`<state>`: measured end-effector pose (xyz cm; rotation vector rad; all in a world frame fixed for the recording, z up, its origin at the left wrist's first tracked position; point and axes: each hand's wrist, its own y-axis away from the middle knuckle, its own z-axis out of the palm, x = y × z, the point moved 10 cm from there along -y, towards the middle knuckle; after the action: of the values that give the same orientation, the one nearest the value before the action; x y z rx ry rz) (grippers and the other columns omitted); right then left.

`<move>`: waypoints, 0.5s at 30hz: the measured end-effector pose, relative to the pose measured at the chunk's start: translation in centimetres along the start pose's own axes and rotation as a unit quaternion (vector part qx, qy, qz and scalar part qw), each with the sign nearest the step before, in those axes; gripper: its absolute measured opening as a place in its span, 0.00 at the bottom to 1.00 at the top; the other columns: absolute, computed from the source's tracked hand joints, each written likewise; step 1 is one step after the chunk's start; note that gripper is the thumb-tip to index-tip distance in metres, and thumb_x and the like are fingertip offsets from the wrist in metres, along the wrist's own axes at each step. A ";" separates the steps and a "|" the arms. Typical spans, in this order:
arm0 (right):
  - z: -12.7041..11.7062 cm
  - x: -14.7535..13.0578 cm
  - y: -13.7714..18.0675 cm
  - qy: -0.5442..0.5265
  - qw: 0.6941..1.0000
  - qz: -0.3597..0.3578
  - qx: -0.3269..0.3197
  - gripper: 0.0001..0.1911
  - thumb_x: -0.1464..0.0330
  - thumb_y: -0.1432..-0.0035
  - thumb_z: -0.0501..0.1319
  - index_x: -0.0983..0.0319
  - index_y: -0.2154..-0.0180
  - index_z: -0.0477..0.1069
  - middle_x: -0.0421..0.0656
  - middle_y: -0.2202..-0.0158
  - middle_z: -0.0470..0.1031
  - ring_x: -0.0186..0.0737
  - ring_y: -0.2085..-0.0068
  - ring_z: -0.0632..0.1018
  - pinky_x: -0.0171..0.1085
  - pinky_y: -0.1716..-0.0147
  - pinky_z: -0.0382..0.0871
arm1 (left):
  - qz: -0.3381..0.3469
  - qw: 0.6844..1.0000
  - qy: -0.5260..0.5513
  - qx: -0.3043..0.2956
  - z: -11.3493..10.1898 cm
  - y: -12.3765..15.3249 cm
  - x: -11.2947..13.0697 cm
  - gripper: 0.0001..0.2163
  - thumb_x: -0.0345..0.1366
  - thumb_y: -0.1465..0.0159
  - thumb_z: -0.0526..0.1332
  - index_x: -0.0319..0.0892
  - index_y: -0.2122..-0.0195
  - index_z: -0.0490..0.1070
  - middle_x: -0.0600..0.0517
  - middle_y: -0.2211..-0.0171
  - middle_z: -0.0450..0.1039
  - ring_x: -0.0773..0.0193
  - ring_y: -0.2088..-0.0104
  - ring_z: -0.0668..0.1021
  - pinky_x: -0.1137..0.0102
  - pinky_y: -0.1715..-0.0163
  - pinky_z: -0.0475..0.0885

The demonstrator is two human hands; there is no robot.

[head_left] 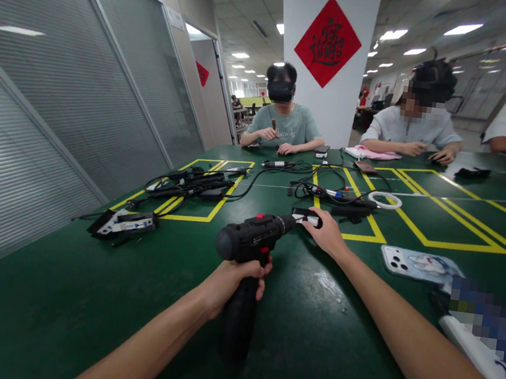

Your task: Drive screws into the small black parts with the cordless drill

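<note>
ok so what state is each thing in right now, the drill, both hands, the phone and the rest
black cordless drill: gripped, handle down, nose towards the small part
left hand: closed round the drill's handle
right hand: holding small black-and-white part at the drill's tip
phone in white patterned case: lying face down
white ring: flat on green table
black cables: tangled

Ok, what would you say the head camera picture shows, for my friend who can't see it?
A person's left hand grips a black power drill by its handle, its tip at a small black-and-white part that the right hand holds on a green table. A phone lies to the right, tangled cables lie further off, and other people sit opposite.
</note>
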<state>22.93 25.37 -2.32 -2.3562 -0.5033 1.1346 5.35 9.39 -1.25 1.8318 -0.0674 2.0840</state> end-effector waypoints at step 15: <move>0.0 0.2 0.0 0.001 1.000 0.006 -0.003 0.23 0.61 0.48 0.60 0.58 0.50 0.66 0.46 0.55 0.70 0.44 0.54 0.73 0.42 0.52 0.65 | 0.003 1.000 0.010 -0.004 0.1 0.0 -0.1 0.09 0.29 0.44 0.54 0.38 0.62 0.65 0.52 0.67 0.65 0.71 0.80 0.70 0.71 0.77 0.64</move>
<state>23.02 25.45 -2.43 -2.3686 -0.4929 1.1372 5.43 9.30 -1.32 1.8077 -0.0769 2.1026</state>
